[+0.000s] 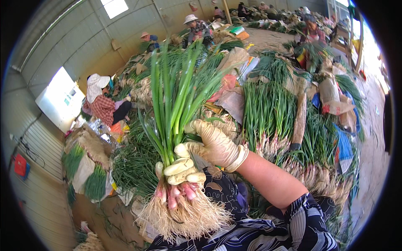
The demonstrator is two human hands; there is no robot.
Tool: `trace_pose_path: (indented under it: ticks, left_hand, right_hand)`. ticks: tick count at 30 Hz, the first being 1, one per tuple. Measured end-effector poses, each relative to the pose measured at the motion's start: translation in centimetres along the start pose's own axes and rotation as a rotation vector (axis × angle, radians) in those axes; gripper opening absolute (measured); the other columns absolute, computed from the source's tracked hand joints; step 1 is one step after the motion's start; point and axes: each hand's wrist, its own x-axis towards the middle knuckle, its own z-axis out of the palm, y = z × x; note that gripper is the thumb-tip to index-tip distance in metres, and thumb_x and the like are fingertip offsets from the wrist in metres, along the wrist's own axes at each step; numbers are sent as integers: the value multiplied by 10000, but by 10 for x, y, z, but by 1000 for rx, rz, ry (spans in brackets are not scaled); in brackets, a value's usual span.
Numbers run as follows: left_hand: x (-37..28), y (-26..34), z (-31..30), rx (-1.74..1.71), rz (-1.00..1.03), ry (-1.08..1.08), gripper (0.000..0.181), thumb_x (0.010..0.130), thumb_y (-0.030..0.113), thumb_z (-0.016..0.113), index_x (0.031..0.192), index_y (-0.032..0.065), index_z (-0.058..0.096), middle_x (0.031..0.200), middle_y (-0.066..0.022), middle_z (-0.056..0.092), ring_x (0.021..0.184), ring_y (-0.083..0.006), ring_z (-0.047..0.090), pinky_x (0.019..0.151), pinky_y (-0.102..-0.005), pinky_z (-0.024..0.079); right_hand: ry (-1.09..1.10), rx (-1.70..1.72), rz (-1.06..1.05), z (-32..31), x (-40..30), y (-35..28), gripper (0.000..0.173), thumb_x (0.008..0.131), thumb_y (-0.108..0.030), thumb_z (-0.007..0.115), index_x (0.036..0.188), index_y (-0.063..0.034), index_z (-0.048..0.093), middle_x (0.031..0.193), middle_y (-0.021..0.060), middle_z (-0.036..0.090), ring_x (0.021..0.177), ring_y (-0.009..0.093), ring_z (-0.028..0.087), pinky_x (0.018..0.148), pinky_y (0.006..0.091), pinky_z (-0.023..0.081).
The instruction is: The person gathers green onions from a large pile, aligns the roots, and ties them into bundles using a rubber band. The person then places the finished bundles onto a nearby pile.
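My gloved left hand (179,172) is shut around a bunch of spring onions (172,150), its fingers wrapped across the stems just above the pink bulbs (172,196). Green leaves rise from the grip, and a mass of pale roots (185,218) hangs below. Most of that hand and its forearm are hidden behind the bunch. From the right comes my right hand (213,145), also in a cream glove. Its thumb and a finger are spread apart beside the stems, their tips at the leaves; nothing is plainly held in it.
Rows of spring onions (267,109) lie to my right, with a wooden handle (300,114) across them. Loose greens (135,160) pile up on the left. A person in a checked shirt (102,108) sits beyond them. Other people work among heaps farther back, near a metal wall (84,40).
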Motion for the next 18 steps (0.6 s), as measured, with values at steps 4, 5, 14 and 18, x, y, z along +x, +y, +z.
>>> trace_pose_path:
  ticks: [4, 5, 14, 18]
  left_hand:
    - [-9, 23, -17, 68, -29, 47, 557, 905, 266, 538, 1337, 0, 308, 853, -12, 581, 763, -114, 593, 846, -322, 371]
    - [-10, 27, -25, 143, 36, 118, 580, 881, 274, 547, 1317, -36, 322, 836, -19, 572, 731, -129, 582, 823, -343, 398]
    - [-28, 62, -108, 506, -6, 562, 551, 822, 261, 565, 1241, -76, 443, 806, -140, 613, 674, -230, 623, 640, -393, 536]
    - [-33, 46, -131, 529, -42, 668, 430, 842, 271, 561, 1089, -80, 550, 850, -188, 637, 638, -272, 651, 530, -374, 556]
  right_hand:
    - [-103, 85, 165, 29, -4, 18, 236, 871, -35, 533, 1104, -17, 502, 946, 155, 568, 892, 258, 577, 795, 317, 453]
    - [-129, -298, 97, 24, -8, 18, 247, 835, -48, 538, 1080, -39, 521, 872, 141, 582, 806, 281, 598, 723, 331, 476]
    - [-427, -689, -41, 8, -30, 98, 90, 723, -95, 654, 812, -100, 666, 652, 96, 629, 523, 232, 604, 491, 318, 496]
    - [-502, -817, 115, -2, -66, 126, 72, 706, -58, 652, 773, -71, 629, 633, 113, 620, 521, 266, 604, 490, 341, 491]
